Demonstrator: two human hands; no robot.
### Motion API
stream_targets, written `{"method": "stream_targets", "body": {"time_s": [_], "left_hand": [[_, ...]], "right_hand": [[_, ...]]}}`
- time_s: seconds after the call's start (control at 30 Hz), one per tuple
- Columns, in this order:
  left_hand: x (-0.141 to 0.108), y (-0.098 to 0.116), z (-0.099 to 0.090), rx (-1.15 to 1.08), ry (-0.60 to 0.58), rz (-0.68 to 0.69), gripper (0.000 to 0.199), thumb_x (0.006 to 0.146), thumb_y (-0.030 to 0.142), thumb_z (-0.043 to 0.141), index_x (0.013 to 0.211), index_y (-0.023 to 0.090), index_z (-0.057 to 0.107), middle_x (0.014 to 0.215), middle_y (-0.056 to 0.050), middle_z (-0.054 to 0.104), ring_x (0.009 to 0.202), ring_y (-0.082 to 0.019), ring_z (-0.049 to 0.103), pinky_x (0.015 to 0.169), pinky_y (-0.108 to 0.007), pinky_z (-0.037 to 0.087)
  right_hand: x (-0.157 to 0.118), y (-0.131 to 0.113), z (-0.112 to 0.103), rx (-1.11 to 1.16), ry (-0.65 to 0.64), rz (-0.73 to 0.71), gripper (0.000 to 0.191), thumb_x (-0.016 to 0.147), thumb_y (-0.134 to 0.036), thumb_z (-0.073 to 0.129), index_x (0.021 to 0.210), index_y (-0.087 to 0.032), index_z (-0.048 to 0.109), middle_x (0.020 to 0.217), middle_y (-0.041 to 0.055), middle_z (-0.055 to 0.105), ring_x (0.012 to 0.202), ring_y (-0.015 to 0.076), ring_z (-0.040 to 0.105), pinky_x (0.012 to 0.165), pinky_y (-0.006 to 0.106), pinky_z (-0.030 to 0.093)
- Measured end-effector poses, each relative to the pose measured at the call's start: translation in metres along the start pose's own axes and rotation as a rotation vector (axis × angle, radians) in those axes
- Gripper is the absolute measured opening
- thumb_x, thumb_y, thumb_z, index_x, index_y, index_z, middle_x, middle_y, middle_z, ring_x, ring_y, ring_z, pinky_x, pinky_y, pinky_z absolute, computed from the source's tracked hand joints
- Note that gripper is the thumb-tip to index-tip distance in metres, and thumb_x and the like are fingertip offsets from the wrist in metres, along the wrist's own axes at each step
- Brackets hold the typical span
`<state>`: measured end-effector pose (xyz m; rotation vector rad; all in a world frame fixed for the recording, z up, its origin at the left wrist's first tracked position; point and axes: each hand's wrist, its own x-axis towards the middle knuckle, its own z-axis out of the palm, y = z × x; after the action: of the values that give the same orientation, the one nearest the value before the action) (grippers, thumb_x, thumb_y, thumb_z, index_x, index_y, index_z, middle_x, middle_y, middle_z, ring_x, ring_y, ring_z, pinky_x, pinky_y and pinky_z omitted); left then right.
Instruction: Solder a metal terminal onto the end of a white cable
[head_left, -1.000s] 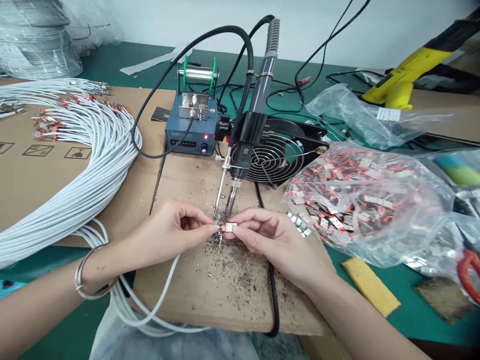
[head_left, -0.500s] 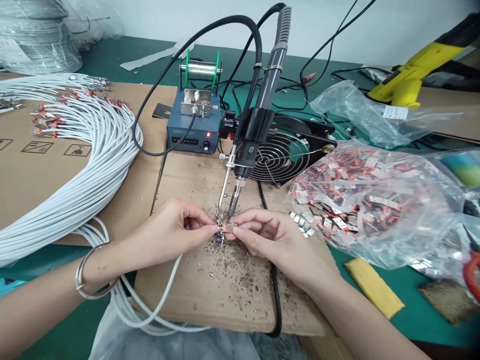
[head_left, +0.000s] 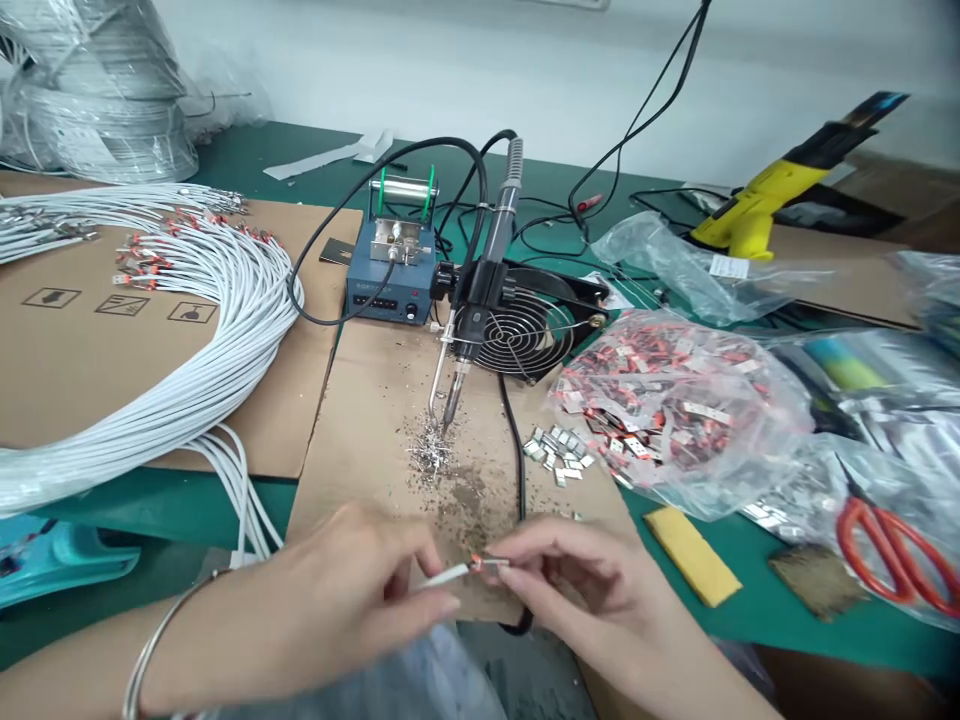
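Note:
My left hand (head_left: 352, 590) pinches the end of a white cable (head_left: 444, 575) near the front edge of the cardboard sheet (head_left: 375, 420). My right hand (head_left: 592, 590) grips the small orange-and-metal terminal (head_left: 486, 564) fixed on that cable's tip. Both hands are close to me, well below the fixed soldering iron (head_left: 469, 330), whose tip points down at a pile of solder splatter (head_left: 429, 455). Behind the iron stand a blue solder feeder station (head_left: 390, 275) and a black fan (head_left: 525, 330).
A large bundle of white cables (head_left: 187, 330) lies on cardboard at left. A plastic bag of terminals (head_left: 667, 400) sits at right, loose terminals (head_left: 559, 455) beside it. Red scissors (head_left: 896, 550), a yellow sponge (head_left: 690, 555) and a yellow glue gun (head_left: 772, 180) lie further right.
Both hands pulled the cable end and terminal back from the iron tip toward me. The view also tilted and widened.

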<state>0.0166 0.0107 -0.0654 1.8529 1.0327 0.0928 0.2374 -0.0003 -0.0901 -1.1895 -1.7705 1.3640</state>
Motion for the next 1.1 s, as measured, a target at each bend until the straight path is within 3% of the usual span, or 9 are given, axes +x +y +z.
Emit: {"method": "stream_targets", "body": {"time_s": [0.13,0.27,0.4,0.57,0.7,0.9,1.1], "left_hand": [[-0.021,0.000,0.012,0.205,-0.036,0.031,0.015,0.089,0.035,0.042,0.098,0.028,0.051,0.091,0.004,0.055,0.084,-0.013,0.049,0.071,-0.024,0.033],[-0.033,-0.006,0.022,0.254,-0.039,0.081,0.012,0.090,0.033,0.041,0.094,0.026,0.050,0.092,0.005,0.055,0.087,-0.013,0.050,0.071,-0.025,0.034],[-0.039,-0.011,0.034,0.450,0.052,0.178,0.013,0.089,0.028,0.042,0.095,0.022,0.052,0.089,0.000,0.055,0.078,-0.018,0.053,0.067,-0.030,0.037],[-0.042,-0.019,0.036,0.483,0.141,0.211,0.017,0.090,0.027,0.041,0.100,0.023,0.054,0.089,-0.001,0.056,0.078,-0.017,0.055,0.066,-0.030,0.040],[-0.044,-0.029,0.032,0.422,0.253,0.241,0.019,0.090,0.021,0.040,0.102,0.024,0.054,0.086,0.000,0.057,0.076,-0.014,0.054,0.064,-0.026,0.040],[-0.054,-0.042,0.024,0.311,0.489,0.319,0.022,0.083,0.007,0.049,0.100,0.021,0.052,0.080,0.000,0.057,0.071,-0.008,0.052,0.062,-0.018,0.039],[-0.063,-0.058,0.004,0.331,0.762,0.352,0.028,0.077,0.001,0.053,0.098,0.019,0.053,0.077,-0.001,0.058,0.065,-0.008,0.053,0.056,-0.017,0.041]], "right_hand": [[-0.032,0.013,-0.006,-0.166,0.042,-0.065,0.011,0.079,-0.016,0.053,0.084,-0.020,0.062,0.071,0.0036,0.063,0.062,0.0117,0.059,0.055,0.019,0.048],[-0.052,0.022,-0.015,-0.324,0.031,-0.120,0.015,0.076,-0.017,0.056,0.088,-0.024,0.063,0.074,0.0034,0.064,0.065,0.0145,0.061,0.056,0.021,0.051],[-0.064,0.027,-0.023,-0.381,0.227,-0.188,0.016,0.077,-0.016,0.055,0.088,-0.024,0.063,0.078,0.0020,0.066,0.068,0.0136,0.063,0.058,0.017,0.052],[-0.073,0.035,-0.033,-0.626,0.460,-0.104,0.011,0.079,-0.022,0.056,0.089,-0.021,0.062,0.086,0.0027,0.066,0.072,0.0134,0.063,0.063,0.015,0.051],[-0.065,0.037,-0.026,-0.646,0.564,-0.139,0.011,0.080,-0.023,0.054,0.089,-0.019,0.059,0.083,0.0039,0.065,0.068,0.0137,0.061,0.054,0.017,0.048],[-0.036,0.033,-0.004,-0.530,0.486,-0.138,0.012,0.082,-0.021,0.053,0.090,-0.016,0.060,0.082,0.0052,0.063,0.062,0.0115,0.054,0.052,0.021,0.043],[0.003,0.017,0.006,-0.413,0.394,-0.074,0.016,0.083,-0.028,0.050,0.085,-0.016,0.062,0.071,0.0030,0.058,0.058,0.0111,0.048,0.054,0.023,0.039]]}}
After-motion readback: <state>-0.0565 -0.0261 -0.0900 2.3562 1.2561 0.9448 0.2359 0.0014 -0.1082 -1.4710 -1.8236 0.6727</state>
